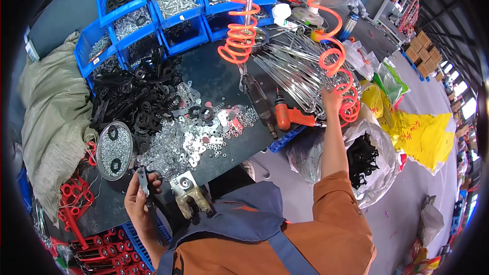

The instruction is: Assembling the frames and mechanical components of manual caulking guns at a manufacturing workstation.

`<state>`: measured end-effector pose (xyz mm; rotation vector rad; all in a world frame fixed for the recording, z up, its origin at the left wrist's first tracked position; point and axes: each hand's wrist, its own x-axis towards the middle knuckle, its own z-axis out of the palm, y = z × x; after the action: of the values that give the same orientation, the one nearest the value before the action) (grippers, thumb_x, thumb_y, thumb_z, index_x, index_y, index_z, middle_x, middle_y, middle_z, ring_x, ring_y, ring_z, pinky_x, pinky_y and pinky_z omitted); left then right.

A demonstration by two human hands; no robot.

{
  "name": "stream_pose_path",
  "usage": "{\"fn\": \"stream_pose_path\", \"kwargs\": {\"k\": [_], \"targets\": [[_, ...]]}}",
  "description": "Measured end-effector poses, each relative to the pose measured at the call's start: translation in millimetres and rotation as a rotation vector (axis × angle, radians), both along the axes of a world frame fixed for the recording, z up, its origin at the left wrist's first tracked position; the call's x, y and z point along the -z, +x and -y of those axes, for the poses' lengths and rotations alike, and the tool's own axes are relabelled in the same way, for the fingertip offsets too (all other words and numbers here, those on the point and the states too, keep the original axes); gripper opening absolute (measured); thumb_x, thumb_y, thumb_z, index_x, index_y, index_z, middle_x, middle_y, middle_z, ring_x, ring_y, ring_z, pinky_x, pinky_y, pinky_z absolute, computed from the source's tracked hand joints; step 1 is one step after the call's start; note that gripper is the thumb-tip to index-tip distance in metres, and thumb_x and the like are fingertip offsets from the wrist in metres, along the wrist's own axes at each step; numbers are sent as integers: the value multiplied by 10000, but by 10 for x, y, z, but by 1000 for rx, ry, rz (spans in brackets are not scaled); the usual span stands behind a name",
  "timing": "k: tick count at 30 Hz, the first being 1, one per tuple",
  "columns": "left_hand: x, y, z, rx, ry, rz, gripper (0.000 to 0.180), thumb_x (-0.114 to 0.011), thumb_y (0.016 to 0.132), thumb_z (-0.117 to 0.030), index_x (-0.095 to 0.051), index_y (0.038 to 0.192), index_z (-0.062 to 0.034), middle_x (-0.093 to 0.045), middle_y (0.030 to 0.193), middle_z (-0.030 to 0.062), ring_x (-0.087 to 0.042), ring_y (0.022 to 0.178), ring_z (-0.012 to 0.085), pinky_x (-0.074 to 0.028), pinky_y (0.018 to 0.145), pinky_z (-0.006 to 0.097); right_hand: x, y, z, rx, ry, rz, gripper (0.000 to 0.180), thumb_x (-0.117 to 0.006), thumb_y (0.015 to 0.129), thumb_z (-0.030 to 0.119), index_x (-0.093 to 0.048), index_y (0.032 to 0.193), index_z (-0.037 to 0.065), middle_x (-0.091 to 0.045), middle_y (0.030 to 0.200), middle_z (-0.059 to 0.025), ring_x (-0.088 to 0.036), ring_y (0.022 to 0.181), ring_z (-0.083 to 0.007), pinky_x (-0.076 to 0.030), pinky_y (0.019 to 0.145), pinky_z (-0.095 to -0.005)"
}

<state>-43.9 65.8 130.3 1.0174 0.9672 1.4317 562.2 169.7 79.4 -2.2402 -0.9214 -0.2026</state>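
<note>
My left hand (136, 198) is closed around a narrow flat metal piece (143, 179) at the table's near edge. A dark strip runs down from it beside my palm. Close by on the right is a fixture (184, 182) with a pale metal plate and a round centre. My right arm stretches far out to the right. There my right hand (332, 100) touches the ends of a heap of long shiny metal rods (290, 66); its fingertips are lost among them. An orange coiled hose (347, 103) hangs right next to that hand.
Blue bins (186, 38) of small hardware line the back. Black parts (137, 89), loose washers and nuts (173, 142), and a round tray (114, 150) cover the left side. An orange drill (293, 116) and a hanging dark tool (259, 99) lie between me and the rods.
</note>
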Motion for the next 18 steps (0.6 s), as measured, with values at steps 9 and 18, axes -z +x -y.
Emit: {"fn": "stream_pose_path", "kwargs": {"k": [9, 18], "targets": [[-159, 122, -121, 122, 74, -77, 642, -647, 872, -311, -423, 1343, 64, -638, 1105, 191, -653, 927, 218, -518, 781, 311, 579, 571, 117, 66, 344, -75, 258, -598, 733, 233, -602, 769, -22, -650, 729, -131, -616, 613, -291, -472, 565, -441], [-144, 51, -119, 81, -39, -30, 658, -638, 825, -190, -376, 1351, 107, -615, 1133, 221, -629, 980, 225, -492, 881, 326, 300, -1453, 964, -260, 814, -1595, 222, -535, 840, 92, -558, 1021, -35, -451, 659, -16, -362, 467, -85, -277, 391, -238]]}}
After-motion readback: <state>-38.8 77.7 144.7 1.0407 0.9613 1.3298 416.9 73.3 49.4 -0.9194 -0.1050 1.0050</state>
